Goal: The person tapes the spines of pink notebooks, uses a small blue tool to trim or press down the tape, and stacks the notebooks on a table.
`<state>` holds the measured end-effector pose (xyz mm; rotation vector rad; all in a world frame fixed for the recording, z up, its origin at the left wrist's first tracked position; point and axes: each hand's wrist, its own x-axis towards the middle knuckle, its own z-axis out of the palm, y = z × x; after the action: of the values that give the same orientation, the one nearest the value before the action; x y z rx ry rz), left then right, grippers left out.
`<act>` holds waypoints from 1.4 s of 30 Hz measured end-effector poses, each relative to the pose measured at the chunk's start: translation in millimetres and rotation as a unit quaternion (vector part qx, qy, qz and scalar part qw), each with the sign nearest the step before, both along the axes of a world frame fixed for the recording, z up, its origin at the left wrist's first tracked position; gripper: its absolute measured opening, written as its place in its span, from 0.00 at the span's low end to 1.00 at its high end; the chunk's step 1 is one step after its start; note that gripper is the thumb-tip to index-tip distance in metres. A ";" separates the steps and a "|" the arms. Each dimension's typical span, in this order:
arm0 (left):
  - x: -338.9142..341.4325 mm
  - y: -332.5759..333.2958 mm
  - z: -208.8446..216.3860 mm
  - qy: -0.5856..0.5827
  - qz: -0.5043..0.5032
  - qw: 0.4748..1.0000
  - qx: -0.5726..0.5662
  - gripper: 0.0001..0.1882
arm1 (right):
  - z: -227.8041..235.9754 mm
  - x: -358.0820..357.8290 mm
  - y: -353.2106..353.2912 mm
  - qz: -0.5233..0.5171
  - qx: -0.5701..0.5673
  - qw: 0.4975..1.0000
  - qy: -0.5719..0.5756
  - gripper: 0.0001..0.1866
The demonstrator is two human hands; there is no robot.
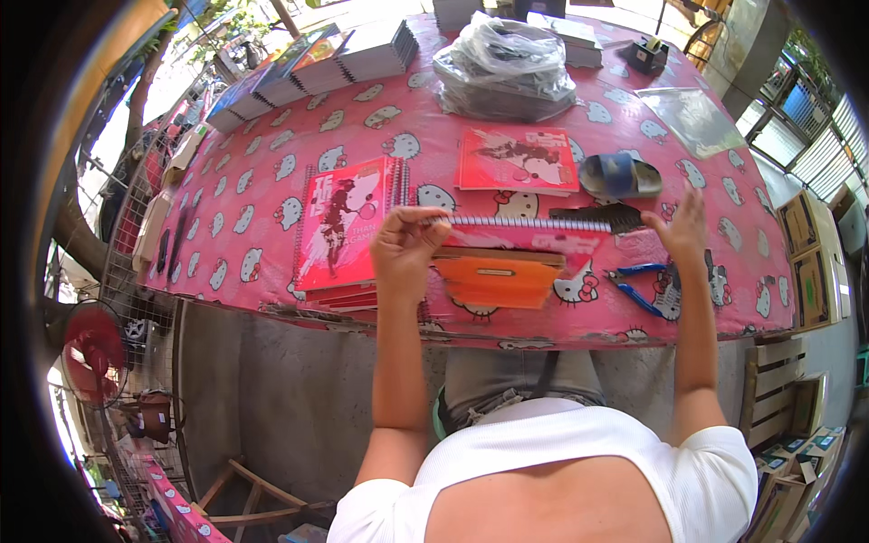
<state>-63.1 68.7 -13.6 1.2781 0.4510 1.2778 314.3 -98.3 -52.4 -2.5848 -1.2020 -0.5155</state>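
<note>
My left hand (pixel 412 244) pinches the left end of a red spiral-bound notebook (pixel 534 238), held edge-on near the table's front so its wire coil runs along the top. My right hand (pixel 683 226) is raised beyond the coil's right end, fingers apart and holding nothing. Below the notebook is an orange block-like piece (pixel 498 281) with a brown upper edge; whether they touch I cannot tell. Blue-handled pliers (pixel 638 285) lie beside my right wrist. To the left rests a stack of red spiral notebooks (pixel 339 226). Farther back lies a red-covered stack (pixel 516 161) without a visible coil.
A blue slipper (pixel 620 175) and a dark flat piece (pixel 602 217) lie behind the notebook. At the back are rows of spiral books (pixel 317 68), a plastic-wrapped bundle (pixel 507 72), a tape dispenser (pixel 647 54) and a clear sheet (pixel 692 118). Cardboard boxes (pixel 810 262) stand right.
</note>
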 end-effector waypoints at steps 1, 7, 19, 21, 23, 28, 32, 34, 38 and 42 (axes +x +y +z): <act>8.5 -4.0 16.2 -0.006 0.025 0.995 0.098 0.12 | -1.4 -0.2 -19.6 -0.080 -0.026 0.995 0.052 0.44; -24.8 -75.1 124.9 -0.014 0.409 0.783 0.468 0.10 | -15.0 46.2 -85.0 0.081 -0.024 0.979 0.184 0.34; 48.3 -116.6 15.1 0.240 0.165 0.914 0.284 0.14 | 25.0 -112.7 -70.4 0.371 0.092 0.868 0.318 0.20; 41.9 -114.2 -0.3 0.214 0.121 0.930 0.274 0.13 | 61.0 -149.4 -68.6 0.411 0.119 0.853 0.297 0.21; 43.1 -113.9 2.3 0.210 0.118 0.928 0.285 0.13 | 71.4 -168.4 -64.5 0.446 0.146 0.841 0.269 0.21; 43.3 -114.6 4.8 0.203 0.128 0.933 0.269 0.13 | 72.5 -177.3 -59.0 0.432 0.124 0.819 0.356 0.22; 42.8 -114.8 8.3 0.200 0.122 0.928 0.290 0.13 | 69.7 -173.1 -59.0 0.445 0.144 0.802 0.371 0.21; 42.5 -115.4 6.8 0.186 0.128 0.928 0.297 0.13 | 75.0 -174.5 -57.7 0.441 0.141 0.828 0.316 0.21; 40.7 -115.3 3.9 0.189 0.136 0.934 0.271 0.14 | 74.2 -176.2 -57.3 0.430 0.122 0.801 0.398 0.22; 41.5 -114.0 8.6 0.188 0.122 0.928 0.298 0.14 | 74.3 -174.8 -53.4 0.448 0.140 0.832 0.295 0.22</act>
<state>-21.6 -45.3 -5.0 2.0538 0.5225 1.4379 139.4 -151.7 21.9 -1.4669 -1.6967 0.2781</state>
